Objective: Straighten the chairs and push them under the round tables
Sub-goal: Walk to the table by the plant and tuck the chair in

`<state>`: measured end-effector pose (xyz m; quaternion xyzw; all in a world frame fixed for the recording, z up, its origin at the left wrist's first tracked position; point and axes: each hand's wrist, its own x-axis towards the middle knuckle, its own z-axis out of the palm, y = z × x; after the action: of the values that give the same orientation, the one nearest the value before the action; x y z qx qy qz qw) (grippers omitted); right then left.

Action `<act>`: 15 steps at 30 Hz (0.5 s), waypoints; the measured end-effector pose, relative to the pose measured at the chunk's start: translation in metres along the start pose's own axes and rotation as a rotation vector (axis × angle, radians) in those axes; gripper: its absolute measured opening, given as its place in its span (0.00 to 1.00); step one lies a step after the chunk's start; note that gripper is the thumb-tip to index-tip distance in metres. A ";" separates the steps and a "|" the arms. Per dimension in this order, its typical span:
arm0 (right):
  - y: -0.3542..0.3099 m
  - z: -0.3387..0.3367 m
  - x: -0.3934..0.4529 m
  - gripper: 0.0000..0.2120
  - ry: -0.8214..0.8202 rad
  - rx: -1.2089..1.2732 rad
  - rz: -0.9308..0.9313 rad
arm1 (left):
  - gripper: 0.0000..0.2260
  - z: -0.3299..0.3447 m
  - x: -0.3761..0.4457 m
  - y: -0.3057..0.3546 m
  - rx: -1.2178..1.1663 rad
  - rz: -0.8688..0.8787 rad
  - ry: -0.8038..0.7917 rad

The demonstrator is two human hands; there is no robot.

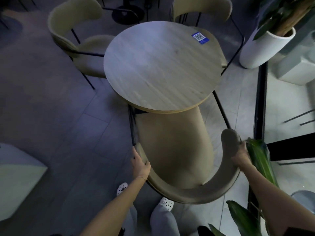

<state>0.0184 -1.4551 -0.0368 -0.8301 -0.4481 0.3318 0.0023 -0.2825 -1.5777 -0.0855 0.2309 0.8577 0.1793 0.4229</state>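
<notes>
A round wooden table (160, 65) stands in the middle of the head view. A beige chair (175, 150) with a curved backrest sits right below it, its seat partly under the tabletop. My left hand (140, 163) grips the left end of that backrest. My right hand (241, 155) grips the right end. A second beige chair (75, 31) stands at the table's far left, seat partly under the top. A third chair (202, 9) is at the far side, its seat mostly hidden by the table.
A white planter (262, 48) with a plant stands at the right. Green leaves (259, 159) brush my right hand. A black-framed glass wall (260, 103) runs along the right. A pale object (18, 179) lies at the left. Another table's base (126, 13) is beyond.
</notes>
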 end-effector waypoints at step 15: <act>-0.002 0.098 -0.103 0.23 -0.185 0.037 0.291 | 0.37 -0.111 0.066 -0.056 0.220 0.210 -0.160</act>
<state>-0.0767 -1.5598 -0.0562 -0.8520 -0.3154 0.4118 -0.0714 -0.4209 -1.6007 -0.0917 0.3779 0.8068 0.1085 0.4411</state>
